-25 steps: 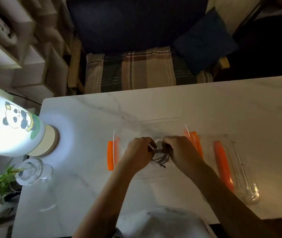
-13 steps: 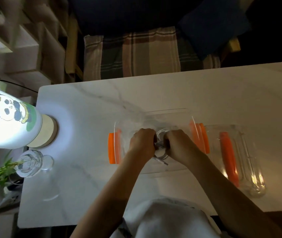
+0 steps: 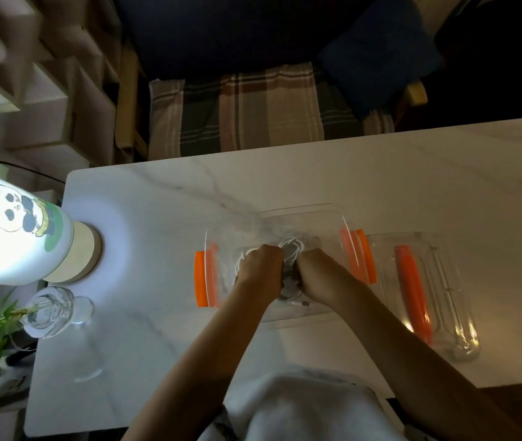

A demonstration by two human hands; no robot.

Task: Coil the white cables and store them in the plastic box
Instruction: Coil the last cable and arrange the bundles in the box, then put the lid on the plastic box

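Where the white marble surface fills most of the view, a plaid-cushioned chair is seen beyond its twelve o'clock edge. A lit panda lamp is placed at nine o'clock, with a glass vase just beside it at about eight o'clock. The clear plastic box, marked by orange clips at its three and nine o'clock ends, is set near the centre, and its clear lid is laid just beside it at three o'clock. Inside the box, the left hand and right hand are brought knuckle to knuckle. The fingers of both hands are curled round the white cables, which are held as a coil between the hands, low within the box; loops are shown at twelve o'clock of the hands and a plug end at six o'clock.
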